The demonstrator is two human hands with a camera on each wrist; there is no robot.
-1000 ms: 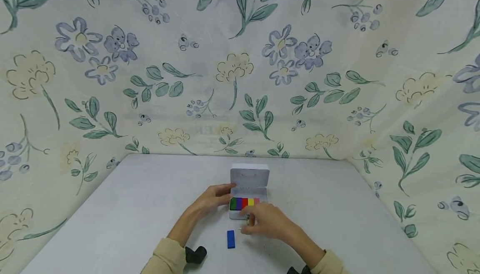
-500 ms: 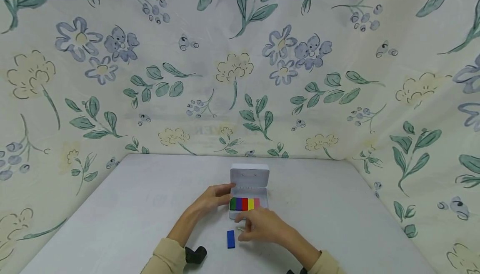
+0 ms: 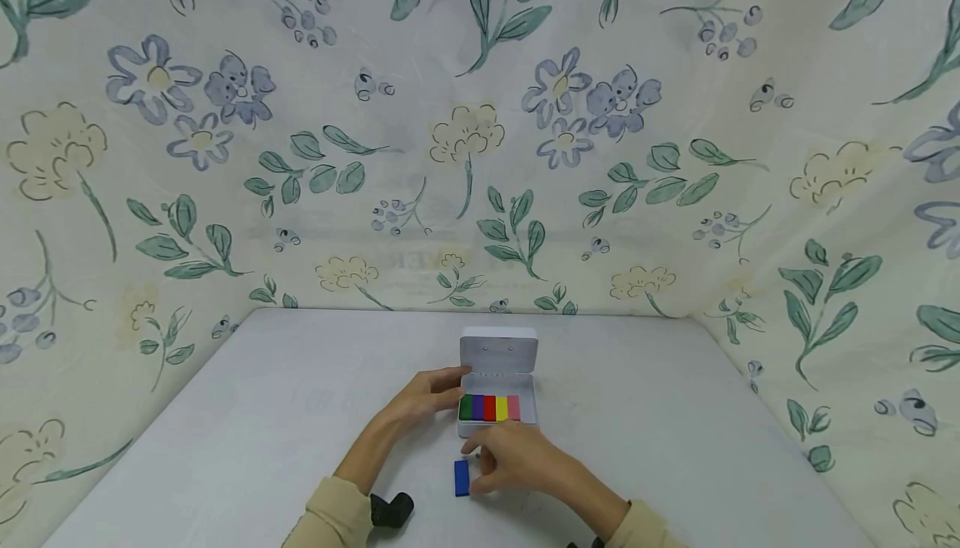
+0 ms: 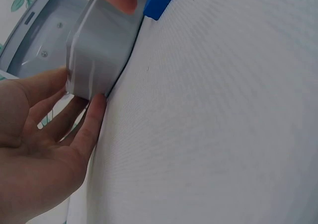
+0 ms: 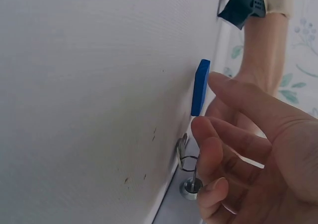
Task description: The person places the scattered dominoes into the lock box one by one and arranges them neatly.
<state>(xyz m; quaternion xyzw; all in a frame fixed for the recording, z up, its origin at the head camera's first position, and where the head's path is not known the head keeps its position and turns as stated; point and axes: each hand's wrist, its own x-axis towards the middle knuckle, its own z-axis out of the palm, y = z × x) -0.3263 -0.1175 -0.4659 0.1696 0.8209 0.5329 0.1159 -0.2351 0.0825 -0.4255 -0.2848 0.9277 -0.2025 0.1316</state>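
A small white lockable metal box [image 3: 498,429] stands with its lid [image 3: 498,355] raised. Inside lies a row of coloured blocks [image 3: 490,407]: green, purple, red, yellow and pink. My left hand [image 3: 425,398] touches the box's left side, with fingertips against its wall [image 4: 99,50]. In front of the box a blue rectangular block [image 3: 462,479] lies on the table. My right hand [image 3: 521,455] is over the table beside that block, thumb close to its long side and index finger near its far end. Keys on a ring [image 5: 183,154] hang from the box's lock [image 5: 191,188].
The white table [image 3: 337,348] spreads to both sides of the box. A floral cloth [image 3: 480,156] hangs behind it. Dark straps [image 3: 392,510] show at the wrists, below beige sleeves [image 3: 330,510].
My right hand has moved left and toward me, from the front of the box to the blue block. The left hand, the box and the blocks have stayed in place.
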